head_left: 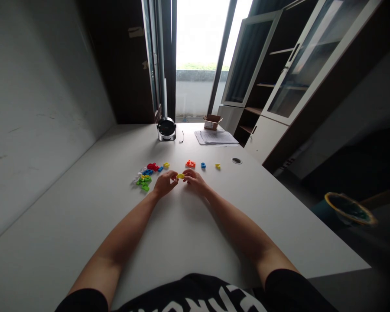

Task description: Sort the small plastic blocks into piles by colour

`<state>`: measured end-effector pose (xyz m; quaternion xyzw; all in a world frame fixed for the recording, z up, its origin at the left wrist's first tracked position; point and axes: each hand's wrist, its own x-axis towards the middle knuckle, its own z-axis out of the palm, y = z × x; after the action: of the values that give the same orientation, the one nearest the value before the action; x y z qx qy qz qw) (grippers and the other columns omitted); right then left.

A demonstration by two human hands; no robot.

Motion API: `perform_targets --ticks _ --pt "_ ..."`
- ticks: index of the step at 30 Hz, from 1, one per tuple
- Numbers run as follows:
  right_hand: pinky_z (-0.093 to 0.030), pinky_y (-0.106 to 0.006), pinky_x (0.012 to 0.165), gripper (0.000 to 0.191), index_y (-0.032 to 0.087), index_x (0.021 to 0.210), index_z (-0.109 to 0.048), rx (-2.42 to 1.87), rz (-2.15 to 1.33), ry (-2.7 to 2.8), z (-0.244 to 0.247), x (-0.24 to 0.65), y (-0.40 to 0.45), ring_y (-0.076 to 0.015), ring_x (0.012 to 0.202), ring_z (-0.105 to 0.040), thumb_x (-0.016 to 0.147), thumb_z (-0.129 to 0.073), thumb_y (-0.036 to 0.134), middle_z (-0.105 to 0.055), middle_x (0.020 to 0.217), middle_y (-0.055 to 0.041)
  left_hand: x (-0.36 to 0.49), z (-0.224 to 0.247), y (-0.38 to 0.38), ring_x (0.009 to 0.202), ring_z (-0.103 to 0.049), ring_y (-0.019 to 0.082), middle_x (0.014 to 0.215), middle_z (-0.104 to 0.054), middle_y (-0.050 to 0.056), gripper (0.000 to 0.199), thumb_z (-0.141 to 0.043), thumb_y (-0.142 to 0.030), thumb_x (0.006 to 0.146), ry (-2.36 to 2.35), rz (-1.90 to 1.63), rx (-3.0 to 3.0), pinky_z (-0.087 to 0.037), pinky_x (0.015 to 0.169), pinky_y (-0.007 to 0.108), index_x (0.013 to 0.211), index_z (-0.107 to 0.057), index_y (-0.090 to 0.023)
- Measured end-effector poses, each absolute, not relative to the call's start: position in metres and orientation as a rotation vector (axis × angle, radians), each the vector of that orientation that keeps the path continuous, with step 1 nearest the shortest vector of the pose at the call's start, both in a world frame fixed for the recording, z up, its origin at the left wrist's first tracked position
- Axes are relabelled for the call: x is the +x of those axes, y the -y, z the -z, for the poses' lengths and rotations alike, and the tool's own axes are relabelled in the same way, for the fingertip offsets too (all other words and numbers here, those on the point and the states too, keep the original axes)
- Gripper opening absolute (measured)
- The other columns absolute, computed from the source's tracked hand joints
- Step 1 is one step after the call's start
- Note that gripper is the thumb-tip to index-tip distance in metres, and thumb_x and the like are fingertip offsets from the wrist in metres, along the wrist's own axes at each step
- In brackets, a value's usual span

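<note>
A small yellow piece (180, 176) is between my two hands, low over the white table (182, 225). My left hand (166, 183) pinches its left side, and my right hand (195, 180) holds its right side with bent fingers. Left of my left hand lies a loose pile with green pieces (144, 182), red pieces (153, 167), blue pieces (147, 172) and white ones. A single yellow piece (166, 165) sits just beyond that hand. Past my right hand are orange pieces (190, 164), a blue piece (203, 165) and another yellow piece (217, 166).
At the table's far side stand a round black device (167, 129), papers (217, 137) and an open cardboard box (212, 122). A cable hole (236, 160) is at the right. A wall borders the left; a bin (347, 210) stands beyond the right edge.
</note>
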<state>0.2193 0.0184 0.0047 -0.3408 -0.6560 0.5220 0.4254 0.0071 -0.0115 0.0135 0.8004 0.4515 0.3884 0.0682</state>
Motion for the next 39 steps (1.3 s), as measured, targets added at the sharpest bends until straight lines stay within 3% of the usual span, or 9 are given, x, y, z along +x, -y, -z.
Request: perform_targets --ticks 15,25,39 --pt "-0.05 -0.031 0.071 0.039 0.017 0.102 -0.069 -0.826 -1.294 1.7 -0.013 0.219 -0.014 -0.0174 0.077 -0.063 0.087 -0.067 0.054 -0.07 0.087 -0.0057 0.009 -0.02 0.016 0.081 -0.065 0.018 0.091 -0.068 0.002 0.016 -0.058 -0.018 0.092 -1.369 -1.132 2.559 -0.049 0.075 0.031 0.107 -0.062 -0.024" --pt "-0.046 -0.03 0.068 0.04 0.02 0.099 -0.066 -0.81 -1.307 1.673 -0.011 0.22 -0.015 -0.0164 0.073 -0.057 0.078 -0.077 0.052 -0.061 0.077 -0.0001 0.009 -0.018 0.016 0.084 -0.067 0.018 0.1 -0.07 0.004 0.023 -0.053 -0.013 0.091 -1.357 -1.119 2.502 -0.052 0.077 0.031 0.11 -0.062 -0.023" --pt "-0.046 -0.03 0.073 0.04 0.021 0.105 -0.064 -0.783 -1.26 1.675 -0.001 0.218 -0.02 -0.017 0.081 -0.058 0.077 -0.077 0.046 -0.063 0.091 -0.0024 0.008 -0.016 0.014 0.081 -0.07 0.017 0.099 -0.071 0.003 0.012 -0.062 -0.026 0.091 -1.38 -1.137 2.379 -0.052 0.071 0.029 0.103 -0.063 -0.022"
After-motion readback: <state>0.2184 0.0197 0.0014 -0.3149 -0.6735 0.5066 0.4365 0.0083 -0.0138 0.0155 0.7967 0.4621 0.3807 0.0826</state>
